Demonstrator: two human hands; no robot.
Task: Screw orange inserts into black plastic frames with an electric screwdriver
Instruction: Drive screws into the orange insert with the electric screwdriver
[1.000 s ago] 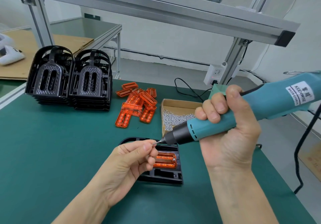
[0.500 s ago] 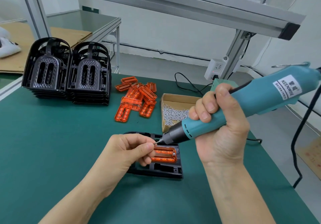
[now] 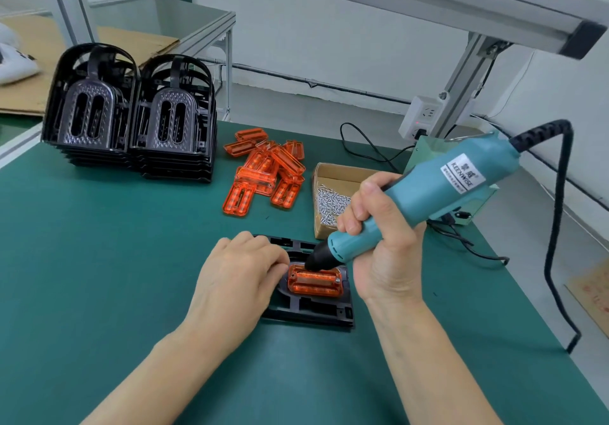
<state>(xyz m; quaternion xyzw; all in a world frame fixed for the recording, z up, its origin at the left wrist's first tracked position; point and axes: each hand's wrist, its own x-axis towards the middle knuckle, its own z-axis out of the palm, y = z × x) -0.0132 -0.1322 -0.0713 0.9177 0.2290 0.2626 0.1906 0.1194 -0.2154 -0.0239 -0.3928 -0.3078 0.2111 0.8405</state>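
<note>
With the orange insert seated in the black frame on the mat near us, our right hand grips the electric screwdriver, tip at the insert's upper-left corner. Left hand rests on the frame, fingers bent; pinching anything? Can't tell. We'd keep the bit plumb and the frame pinned.

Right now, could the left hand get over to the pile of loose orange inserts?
Probably yes. The left hand rests on the black frame, holding nothing, and bare green mat lies between it and the orange inserts.
</note>
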